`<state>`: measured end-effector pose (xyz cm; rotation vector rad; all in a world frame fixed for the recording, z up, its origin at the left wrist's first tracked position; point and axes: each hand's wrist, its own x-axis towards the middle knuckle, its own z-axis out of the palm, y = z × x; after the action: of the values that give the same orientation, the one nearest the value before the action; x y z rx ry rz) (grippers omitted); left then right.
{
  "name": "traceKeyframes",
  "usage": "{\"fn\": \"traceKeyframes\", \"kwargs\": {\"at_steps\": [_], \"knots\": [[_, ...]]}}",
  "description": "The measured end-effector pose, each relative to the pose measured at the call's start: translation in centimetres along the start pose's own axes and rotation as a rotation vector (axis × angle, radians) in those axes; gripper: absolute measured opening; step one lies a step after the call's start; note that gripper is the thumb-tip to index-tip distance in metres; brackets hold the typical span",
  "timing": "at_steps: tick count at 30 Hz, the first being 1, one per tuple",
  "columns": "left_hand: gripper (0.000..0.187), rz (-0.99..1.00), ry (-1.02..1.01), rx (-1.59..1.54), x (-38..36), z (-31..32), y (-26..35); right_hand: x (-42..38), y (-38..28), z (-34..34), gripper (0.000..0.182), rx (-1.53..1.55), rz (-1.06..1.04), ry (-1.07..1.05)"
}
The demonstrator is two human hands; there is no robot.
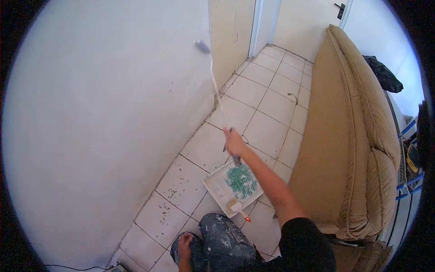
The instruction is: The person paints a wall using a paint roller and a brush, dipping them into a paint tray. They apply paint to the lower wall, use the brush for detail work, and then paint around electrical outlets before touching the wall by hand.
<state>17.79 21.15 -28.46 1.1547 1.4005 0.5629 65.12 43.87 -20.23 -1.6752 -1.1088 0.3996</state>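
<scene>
My right hand (234, 143) is closed around the dark handle of a paint roller (203, 46), arm stretched forward. The roller's long pale rod runs up and left, and its small grey head overlaps the white wall (113, 90) near the corner. Below that hand, a white paint tray (212, 181) lies on the floor, with green showing through the paint in it. A paintbrush (237, 208) with a white and red handle rests across the tray's near edge. My left hand (185, 243) lies on my paint-spotted knee, fingers loosely extended and holding nothing.
A brown sofa (333, 127) stands along the right side, with a black bag (384, 75) behind it. Dark flakes (172, 195) are scattered over the tiled floor (199, 136) by the wall. A door (303, 27) stands at the far end, and a cable (77, 268) runs bottom left.
</scene>
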Motion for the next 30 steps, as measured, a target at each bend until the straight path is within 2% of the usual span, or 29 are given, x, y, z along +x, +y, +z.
{"fn": "traceKeyframes", "kwargs": {"at_steps": [2, 3, 5, 8, 10, 12, 14, 17, 20, 22, 24, 26, 28, 30], "knots": [[0.023, -0.004, -0.010, -0.056, 0.9, -0.3, -3.3, -5.5, 0.6, 2.5, 0.032, 0.169, 0.067, -0.061], [0.022, 0.013, -0.018, -0.060, 1.0, -0.5, -3.9, -8.7, -3.2, 1.9, 0.038, 0.477, 0.570, -0.278], [0.022, 0.043, -0.023, -0.072, 1.1, -0.3, -4.5, -14.0, -5.6, 1.8, 0.052, 0.683, 0.505, -0.361], [0.022, 0.133, -0.014, 0.137, -0.9, -0.1, 0.3, -17.1, -7.9, 1.7, 0.055, 0.741, 0.643, -0.431], [0.023, 0.072, -0.002, 0.064, -0.7, -0.2, -0.6, -17.3, -8.0, 1.6, 0.053, 0.767, 0.678, -0.454], [0.024, 0.037, 0.003, 0.041, 0.1, -0.3, -2.0, -16.5, -7.5, 0.8, 0.054, 0.798, 0.712, -0.492], [0.025, 0.025, 0.010, 0.078, 0.8, -0.5, -3.9, -14.6, -6.4, 0.2, 0.054, 0.708, 0.648, -0.472], [0.026, 0.023, -0.011, 0.013, -0.3, 0.0, -1.0, -9.3, -6.7, -0.9, 0.054, 0.672, 0.621, -0.399], [0.024, 0.003, -0.023, 0.171, -0.3, -0.4, -1.5, -5.7, -5.5, -1.0, 0.056, 0.698, 0.603, -0.374], [0.023, 0.053, -0.033, 0.145, 0.5, -1.0, -3.1, -5.3, -6.0, -1.9, 0.057, 0.688, 0.635, -0.406], [0.023, 0.064, -0.029, 0.113, 1.0, -1.0, -4.2, -8.5, -6.4, -1.9, 0.057, 0.499, 0.530, -0.435], [0.022, 0.037, -0.002, 0.091, 0.8, -1.0, -3.2, -13.8, -7.9, -1.8, 0.057, 0.427, 0.547, -0.554], [0.023, 0.050, -0.002, 0.089, 1.6, -1.1, -4.9, -18.6, -7.9, -1.1, 0.061, 0.482, 0.592, -0.709], [0.024, 0.026, -0.016, 0.053, 0.8, -0.6, -5.0, -18.3, -10.1, -1.5, 0.060, 0.538, 0.732, -0.708]]}}
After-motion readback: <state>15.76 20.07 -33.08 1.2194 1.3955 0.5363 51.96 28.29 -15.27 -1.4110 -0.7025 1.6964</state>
